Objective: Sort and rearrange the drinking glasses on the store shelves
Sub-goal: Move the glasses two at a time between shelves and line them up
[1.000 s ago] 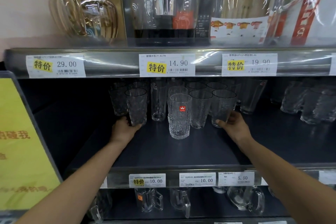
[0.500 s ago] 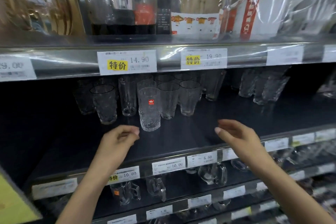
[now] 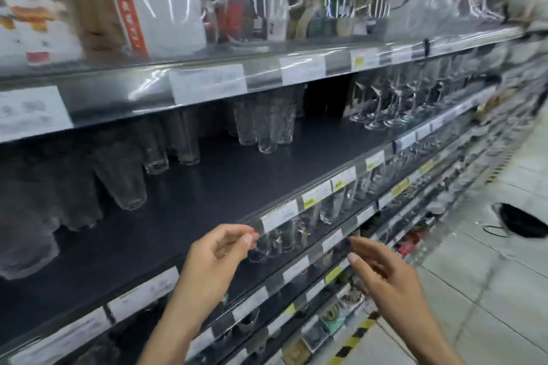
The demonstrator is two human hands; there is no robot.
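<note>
The view is blurred and swung to the right along the aisle. On the dark middle shelf point(image 3: 225, 187) stand clear tumblers: a cluster at the left point(image 3: 121, 184), a group of textured ones point(image 3: 265, 124) further right, and stemmed wine glasses point(image 3: 391, 104) beyond. My left hand point(image 3: 216, 258) hovers in front of the shelf edge, fingers loosely curled, holding nothing. My right hand point(image 3: 382, 275) hangs beside it, fingers relaxed and spread, also empty. Neither hand touches a glass.
Wrapped jugs and boxes point(image 3: 166, 0) fill the top shelf behind plastic. Price labels point(image 3: 278, 215) line the shelf rails. Lower shelves hold more glasses point(image 3: 332, 207) and small goods. At the right is tiled floor with a black object point(image 3: 522, 224) lying on it.
Both hands have pulled back from the tumblers they touched and now hang empty in front of the shelf edge. The view has swung right along the aisle.
</note>
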